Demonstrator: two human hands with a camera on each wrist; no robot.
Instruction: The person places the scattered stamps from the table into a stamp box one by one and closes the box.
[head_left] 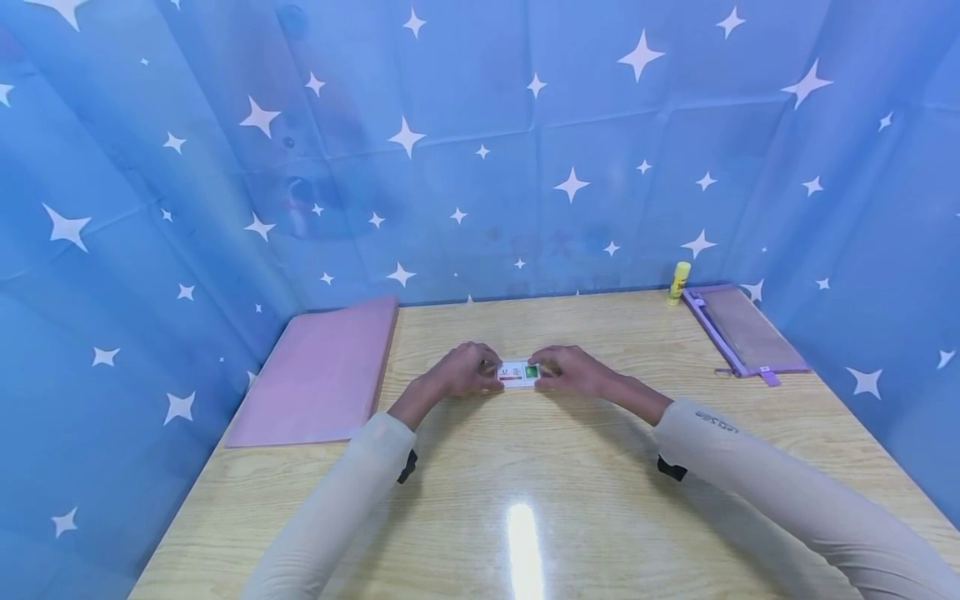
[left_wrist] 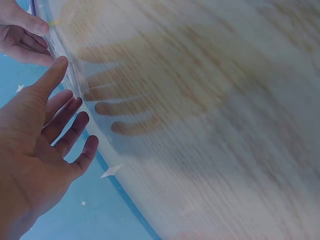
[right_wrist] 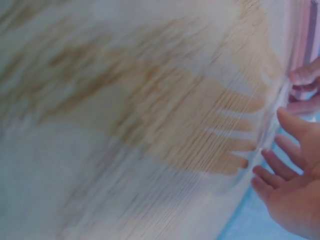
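Observation:
Between both hands, a small flat clear case (head_left: 517, 373) with a white, red and green label lies low over the table; I cannot tell whether it touches the wood. My left hand (head_left: 472, 368) pinches its left end between thumb and fingers. At the opposite end, my right hand (head_left: 567, 371) pinches it likewise. In the left wrist view the case (left_wrist: 65, 65) is seen edge-on beside the thumb of my left hand (left_wrist: 37, 135). The right wrist view shows my right hand (right_wrist: 295, 175) at the same thin clear edge, blurred.
A pink folder (head_left: 318, 375) lies at the left of the wooden table (head_left: 480, 467). At the back right stands a yellow glue stick (head_left: 678, 283), beside a purple-edged zip pouch (head_left: 750, 329). A blue star-patterned curtain (head_left: 465, 167) hangs around the table's back and sides.

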